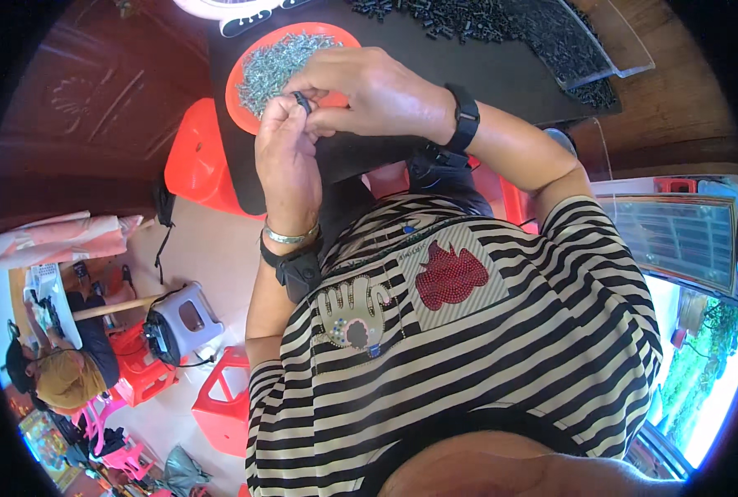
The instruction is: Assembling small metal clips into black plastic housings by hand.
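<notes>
Head view looks down on a person in a black and cream striped shirt [501, 348] who works at a table [675, 108] covered with a black mat [485, 66]. Both hands meet above the near edge of this mat. The left hand [286, 157] is raised with its fingers curled, and the right hand [369, 91] comes across from the right side and lies partly over it. Between the fingertips of the two hands sits a small black part [302, 102], pinched from both sides; its exact shape is too small to tell. Just behind the hands stands an orange round tray [241, 70], and it is filled with a heap of small silver metal pieces [278, 62], maybe screws or pins. The right hand covers the near right part of the tray. At the far side of the mat lies a big pile of small black parts [501, 21], spread loose, and part of it rests on a clear plastic sheet [609, 41] at the right. Each wrist carries a black band, and the left wrist has also a silver bracelet [290, 236]. Below the table are red plastic stools [195, 157], and another person [62, 364] sits on the floor at the lower left.
</notes>
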The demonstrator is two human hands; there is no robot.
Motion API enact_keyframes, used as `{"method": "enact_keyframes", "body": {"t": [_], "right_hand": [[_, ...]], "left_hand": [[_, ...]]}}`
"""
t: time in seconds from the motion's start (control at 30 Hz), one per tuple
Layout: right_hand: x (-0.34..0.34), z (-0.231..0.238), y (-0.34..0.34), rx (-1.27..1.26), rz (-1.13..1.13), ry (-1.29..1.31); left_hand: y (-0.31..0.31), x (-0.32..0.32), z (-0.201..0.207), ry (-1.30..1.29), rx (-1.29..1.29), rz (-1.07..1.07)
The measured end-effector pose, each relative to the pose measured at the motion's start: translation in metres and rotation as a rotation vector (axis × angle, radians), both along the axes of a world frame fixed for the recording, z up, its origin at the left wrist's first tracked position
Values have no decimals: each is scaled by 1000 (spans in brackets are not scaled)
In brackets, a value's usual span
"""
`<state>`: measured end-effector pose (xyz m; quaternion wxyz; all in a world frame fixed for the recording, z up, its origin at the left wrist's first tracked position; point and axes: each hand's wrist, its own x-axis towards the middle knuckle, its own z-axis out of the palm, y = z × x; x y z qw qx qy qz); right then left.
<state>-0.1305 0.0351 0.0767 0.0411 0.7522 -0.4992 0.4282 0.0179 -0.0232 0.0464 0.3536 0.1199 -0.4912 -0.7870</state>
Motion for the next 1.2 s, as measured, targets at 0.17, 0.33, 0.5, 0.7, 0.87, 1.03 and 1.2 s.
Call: {"method": "enact_keyframes", "body": {"t": [0.17,0.33,0.5,0.7,0.87,1.03,1.2], "right_hand": [[-2,0,5,-38,-44,108],[-5,-16,4,-173,-99,167],[-7,-8,15,-175,-98,129],[-94,62,55,-389,-605,339],[-192,89,108,-467,-1180,442],[-168,84,97,-109,-1077,253],[-195,6,62,127,-873,256]], "left_hand": [[1,-6,-6,97,78,-14],[5,-12,-5,66,99,25],[9,-17,-2,86,44,-67],[-8,2,6,28,-186,62],[-13,41,92,432,-1108,727],[-6,64,104,600,-1443,810],[-3,65,97,604,-1448,779]]}}
